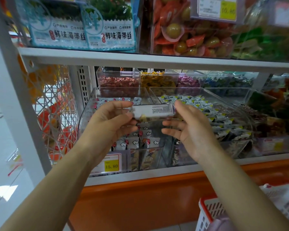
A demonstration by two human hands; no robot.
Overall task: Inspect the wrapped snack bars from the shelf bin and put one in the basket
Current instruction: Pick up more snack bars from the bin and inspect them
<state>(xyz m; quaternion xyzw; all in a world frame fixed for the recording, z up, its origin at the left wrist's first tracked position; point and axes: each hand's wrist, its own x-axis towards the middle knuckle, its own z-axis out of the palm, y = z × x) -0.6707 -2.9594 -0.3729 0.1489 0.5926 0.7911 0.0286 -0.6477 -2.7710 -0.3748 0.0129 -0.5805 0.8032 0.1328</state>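
The left hand (pixel 110 119) pinched the left end of a white wrapped snack bar (pixel 154 111) between thumb and curled fingers, holding it level in the air just in front of the clear shelf bin (pixel 85 117) that held more white wrapped bars printed with clouds. The right hand (pixel 190 127) was open with its fingers straight and spread below the bar, and its thumb tip seemed to touch the bar's right end, though blur made that contact uncertain. The red-rimmed basket (pixel 205 207) sat low at the right, well apart from the bar.
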